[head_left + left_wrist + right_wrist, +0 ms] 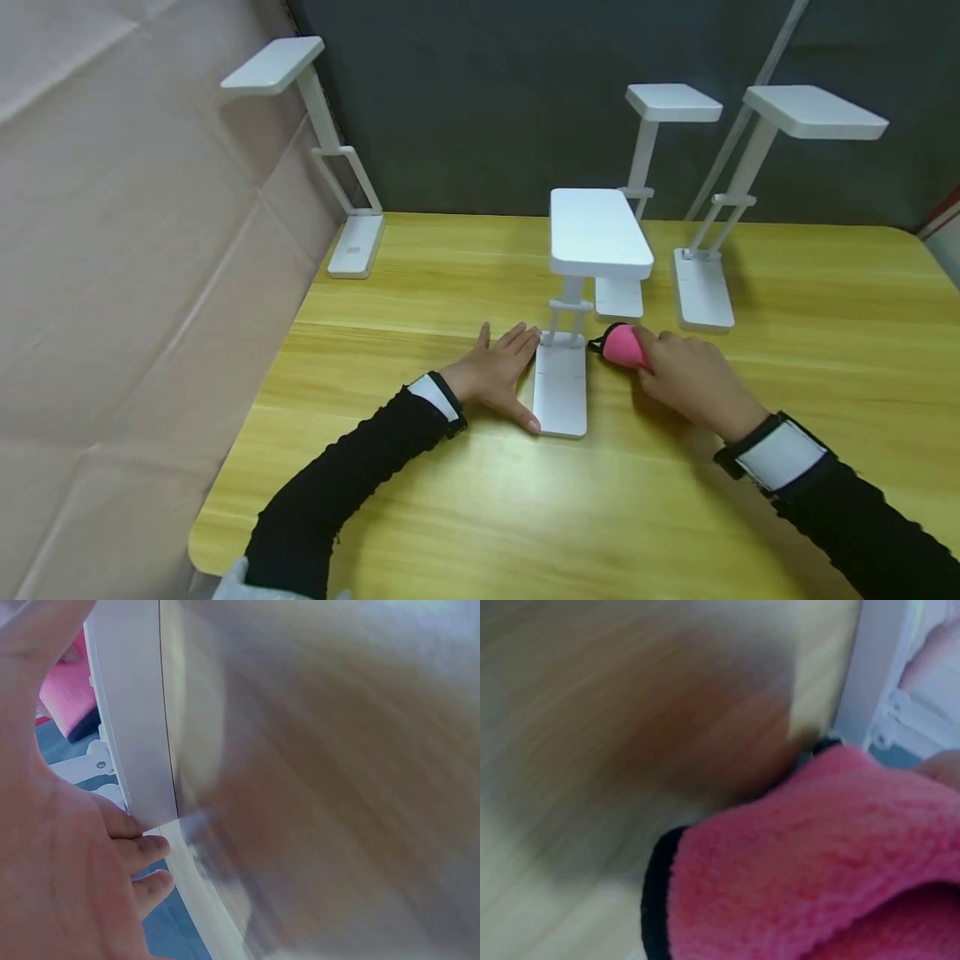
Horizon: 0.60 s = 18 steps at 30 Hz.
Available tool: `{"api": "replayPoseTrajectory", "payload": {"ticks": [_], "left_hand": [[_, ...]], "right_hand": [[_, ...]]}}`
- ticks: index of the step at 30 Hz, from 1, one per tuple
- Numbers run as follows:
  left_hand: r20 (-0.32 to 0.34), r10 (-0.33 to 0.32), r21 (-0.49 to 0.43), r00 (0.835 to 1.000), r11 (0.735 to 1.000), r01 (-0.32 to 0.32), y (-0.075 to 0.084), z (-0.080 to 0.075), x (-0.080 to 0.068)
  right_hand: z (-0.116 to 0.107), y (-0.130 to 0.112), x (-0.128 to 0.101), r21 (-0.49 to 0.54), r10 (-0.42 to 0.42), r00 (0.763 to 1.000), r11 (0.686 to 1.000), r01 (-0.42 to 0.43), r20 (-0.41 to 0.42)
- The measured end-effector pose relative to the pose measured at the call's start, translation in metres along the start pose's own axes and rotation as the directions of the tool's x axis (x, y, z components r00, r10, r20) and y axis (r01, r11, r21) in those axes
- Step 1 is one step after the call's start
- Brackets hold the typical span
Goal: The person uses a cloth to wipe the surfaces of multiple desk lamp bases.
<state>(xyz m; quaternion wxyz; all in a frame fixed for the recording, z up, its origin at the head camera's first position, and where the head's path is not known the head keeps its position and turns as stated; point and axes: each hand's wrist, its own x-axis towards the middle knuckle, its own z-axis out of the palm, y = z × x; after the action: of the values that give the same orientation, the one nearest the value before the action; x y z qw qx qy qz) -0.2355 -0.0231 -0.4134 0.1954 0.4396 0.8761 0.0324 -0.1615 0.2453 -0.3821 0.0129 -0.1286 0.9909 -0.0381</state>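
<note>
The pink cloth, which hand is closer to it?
Right. The right hand holds the pink cloth in its fingers. The left hand rests open against the other side of the white lamp base, away from the cloth.

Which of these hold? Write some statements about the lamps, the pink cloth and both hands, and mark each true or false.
1. The right hand holds a pink cloth. True.
2. The left hand lies flat beside the nearest lamp's base. True.
3. Two white lamps stand on the table. False: four do.
4. The pink cloth lies on the nearest lamp's head. False: it is down by the base.
5. The table is wooden yellow. True.
</note>
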Motion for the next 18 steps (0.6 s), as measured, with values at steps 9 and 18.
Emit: {"api": "replayPoseTrajectory", "payload": {"ticks": [9, 18], "left_hand": [[0.013, -0.011, 0.03, 1.0, 0.999, 0.011, 0.003, -0.001, 0.003], [0.017, -0.032, 0.026, 0.999, 0.999, 0.031, 0.002, 0.001, 0.002]], "right_hand": [[0.016, -0.02, 0.014, -0.071, -0.044, 0.998, 0.997, 0.042, -0.039], [0.023, -0.025, 0.002, -0.088, -0.133, 0.99, 0.988, 0.129, -0.042]]}}
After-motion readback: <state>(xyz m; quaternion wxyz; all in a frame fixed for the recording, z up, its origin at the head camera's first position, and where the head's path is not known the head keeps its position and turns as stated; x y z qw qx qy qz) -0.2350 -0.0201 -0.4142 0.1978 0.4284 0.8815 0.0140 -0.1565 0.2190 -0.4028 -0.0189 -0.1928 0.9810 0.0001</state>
